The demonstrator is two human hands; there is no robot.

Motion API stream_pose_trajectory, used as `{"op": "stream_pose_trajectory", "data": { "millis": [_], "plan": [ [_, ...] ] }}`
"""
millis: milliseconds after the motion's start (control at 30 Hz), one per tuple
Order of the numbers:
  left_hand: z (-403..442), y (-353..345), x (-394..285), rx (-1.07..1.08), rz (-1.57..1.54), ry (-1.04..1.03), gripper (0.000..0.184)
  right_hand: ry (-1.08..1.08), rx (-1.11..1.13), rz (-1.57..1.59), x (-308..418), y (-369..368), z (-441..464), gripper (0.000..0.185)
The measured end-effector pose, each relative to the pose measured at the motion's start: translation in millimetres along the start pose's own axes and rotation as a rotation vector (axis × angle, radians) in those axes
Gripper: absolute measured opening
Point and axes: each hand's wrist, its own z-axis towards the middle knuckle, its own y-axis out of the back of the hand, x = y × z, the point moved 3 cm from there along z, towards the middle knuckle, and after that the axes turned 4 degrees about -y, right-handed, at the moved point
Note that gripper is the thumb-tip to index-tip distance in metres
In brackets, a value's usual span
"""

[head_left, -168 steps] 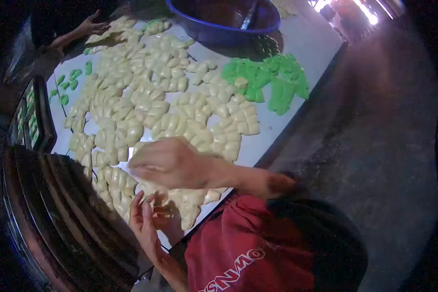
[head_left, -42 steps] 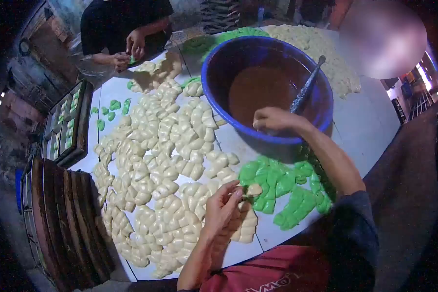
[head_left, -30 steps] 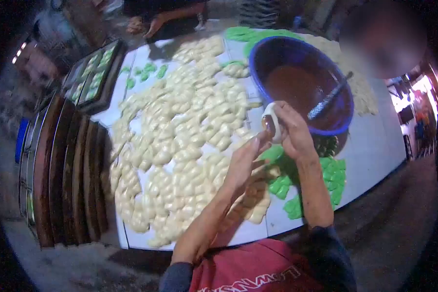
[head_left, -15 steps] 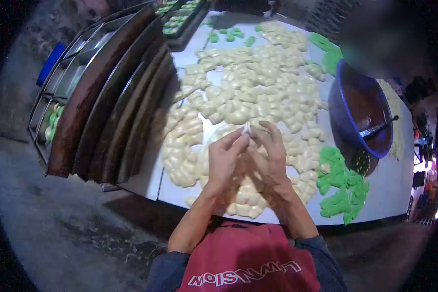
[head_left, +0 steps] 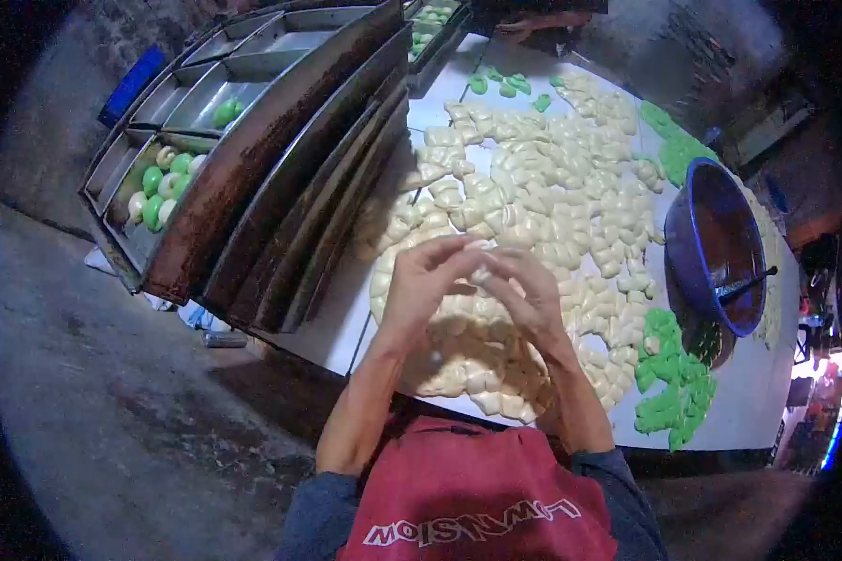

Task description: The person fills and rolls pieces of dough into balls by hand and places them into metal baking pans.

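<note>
While your left hand (head_left: pixel 426 280) and right hand (head_left: pixel 529 288) pinch a pale dough piece (head_left: pixel 480 274) over cream dough (head_left: pixel 571 210), blue basin (head_left: pixel 690 251) of brown mixture (head_left: pixel 734 229) on the right, divided tray (head_left: pixel 164 101) of green and pale balls (head_left: pixel 152 181) leftward.

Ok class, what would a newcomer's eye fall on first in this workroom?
Probably the pale dough pieces spread across the white table, with bright green dough at its near right. The deep blue basin stands beyond the green, and tall, dark-sided trays lean at the left. In the middle, the left hand and right hand meet around a small pale piece.
</note>
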Motion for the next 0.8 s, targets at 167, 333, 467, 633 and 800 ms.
{"op": "stream_pose_trajectory", "data": {
  "millis": [167, 333, 467, 633, 800],
  "plan": [
    [-6, 4, -7, 0.052, 0.009, -0.191, 0.024, 0.212, -0.335, 0.134, 4, -22, 7, 0.022],
    [-10, 13, -6, 0.138, 0.133, -0.178, 0.026, 0.396, -0.489, -0.077, 7, -30, 15, 0.014],
    [-18, 16, -21, 0.188, 0.195, -0.149, 0.032, 0.406, -0.424, -0.166, 16, -31, 29, 0.008],
    [5, 45, -18, -0.034, 0.006, -0.138, 0.025, 0.207, -0.286, -0.254, 31, -45, 47, 0.024],
    [21, 61, -25, 0.096, -0.125, -0.091, 0.032, 0.465, 0.077, -0.599, 89, -53, 66, 0.039]
  ]
}}
